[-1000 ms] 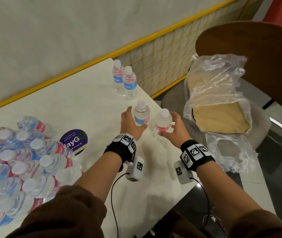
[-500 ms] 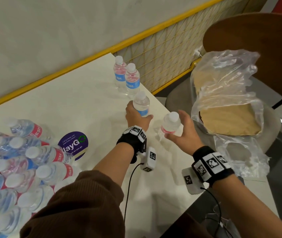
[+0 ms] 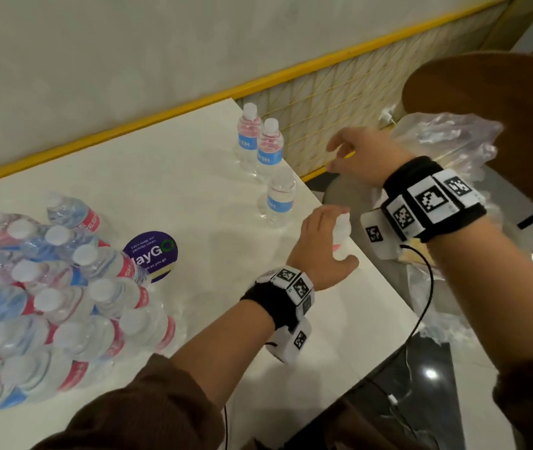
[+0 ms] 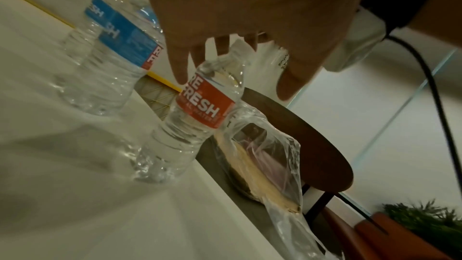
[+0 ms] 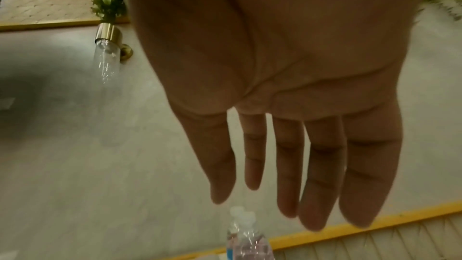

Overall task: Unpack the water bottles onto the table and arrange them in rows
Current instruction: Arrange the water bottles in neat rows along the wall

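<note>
The left hand [image 3: 318, 246] has its fingers [image 4: 178, 66] curled round the neck of a clear plastic water bottle with a red label [image 4: 197, 110], standing on the white tabletop [image 3: 174, 177] at its right edge. A second ago the right hand [image 3: 361, 157] held this bottle; now its fingers [image 5: 317, 175] are straight, spread and empty, lifted off to the right. The clear blue-labelled bottle [image 3: 278, 199] the left hand carried then now stands free just beyond, behind two more upright bottles [image 3: 258, 142] at the far corner. So the row likely grows to four. The shrink-wrapped pack of bottles [image 3: 47, 300] at the near left remains to unpack.
</note>
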